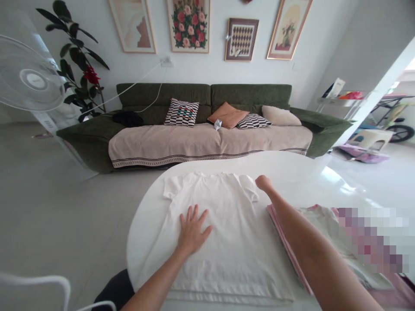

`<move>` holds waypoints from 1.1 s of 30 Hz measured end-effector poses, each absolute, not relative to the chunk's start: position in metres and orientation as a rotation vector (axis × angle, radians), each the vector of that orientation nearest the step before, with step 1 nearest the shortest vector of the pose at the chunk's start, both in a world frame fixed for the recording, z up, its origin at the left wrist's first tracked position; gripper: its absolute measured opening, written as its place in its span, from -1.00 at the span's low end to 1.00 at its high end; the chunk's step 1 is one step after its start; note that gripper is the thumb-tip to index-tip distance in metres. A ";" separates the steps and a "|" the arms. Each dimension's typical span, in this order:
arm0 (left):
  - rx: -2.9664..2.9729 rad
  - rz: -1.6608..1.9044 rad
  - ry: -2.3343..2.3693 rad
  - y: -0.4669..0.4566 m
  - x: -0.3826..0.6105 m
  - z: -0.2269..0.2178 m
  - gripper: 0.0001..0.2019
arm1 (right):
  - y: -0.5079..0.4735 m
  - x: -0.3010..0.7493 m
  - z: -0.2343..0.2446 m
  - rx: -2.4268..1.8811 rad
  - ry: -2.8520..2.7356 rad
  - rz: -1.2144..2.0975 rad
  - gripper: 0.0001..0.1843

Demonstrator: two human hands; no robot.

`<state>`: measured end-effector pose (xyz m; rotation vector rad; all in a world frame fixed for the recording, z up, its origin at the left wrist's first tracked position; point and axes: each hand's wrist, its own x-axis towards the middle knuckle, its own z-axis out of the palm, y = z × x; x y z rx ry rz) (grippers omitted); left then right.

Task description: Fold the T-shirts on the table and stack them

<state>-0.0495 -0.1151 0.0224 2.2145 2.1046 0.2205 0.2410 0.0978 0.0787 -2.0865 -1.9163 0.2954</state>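
A white T-shirt [227,229] lies spread flat on the round white table [292,168], neck end towards the sofa. My left hand [192,231] rests open on the shirt's left middle, fingers spread and palm down. My right hand [263,183] reaches to the shirt's far right sleeve, its fingers curled down at the sleeve edge. Whether it pinches the fabric is hidden from this angle.
Folded pink and white clothes [311,224] lie on the table right of the shirt, under my right forearm. Beyond the table stands a green sofa [207,125] with cushions. A white fan [29,77] is at the left, and a chair back [39,285] at bottom left.
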 end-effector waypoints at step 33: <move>2.175 0.268 2.080 -0.111 -0.051 0.019 -0.39 | 0.113 0.189 0.028 -1.902 -2.125 0.253 -0.47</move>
